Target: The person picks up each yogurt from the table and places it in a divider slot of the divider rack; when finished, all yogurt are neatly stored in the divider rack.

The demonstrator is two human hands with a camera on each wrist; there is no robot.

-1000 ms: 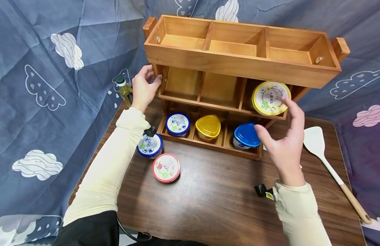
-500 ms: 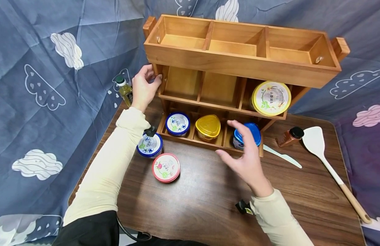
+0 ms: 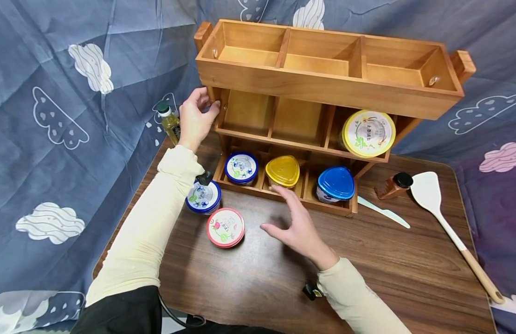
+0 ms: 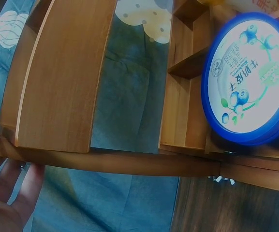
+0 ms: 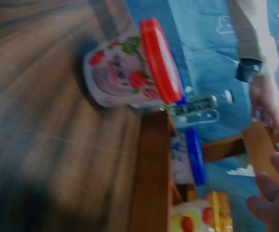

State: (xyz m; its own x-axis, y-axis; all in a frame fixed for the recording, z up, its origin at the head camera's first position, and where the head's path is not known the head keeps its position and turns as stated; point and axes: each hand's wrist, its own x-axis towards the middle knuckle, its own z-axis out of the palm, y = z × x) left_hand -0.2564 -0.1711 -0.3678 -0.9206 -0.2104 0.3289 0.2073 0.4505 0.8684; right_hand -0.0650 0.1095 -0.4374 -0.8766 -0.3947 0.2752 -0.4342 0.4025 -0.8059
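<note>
1. Two hands are seen in the head view: the left hand (image 3: 196,118), left of centre in the upper half, is clamped round the left upright of the wooden rack (image 3: 316,88); by the right hand (image 3: 300,231), right of centre in the lower half, nothing is held, its thumb and fingers spread apart.
2. The red tub (image 3: 226,227) is found upright on the table (image 3: 258,283), left of centre in the lower half, its lid uppermost. It is judged the likeliest thing to be taken up, being nearest the right thumb.
3. The right hand is best brought in low from the right, so that the yellow tub (image 3: 283,170), above the fingertips at mid-frame, is not knocked.
4. The red tub is best pinched below the lid rim, since a lid gripped alone might come loose.
5. Care is advised at the tub's upper left: a blue tub (image 3: 203,197) is placed just beside it; whether they touch cannot be told.
6. The rack is best kept steadied by the left hand, as its tall frame could be tipped by a bump.
</note>
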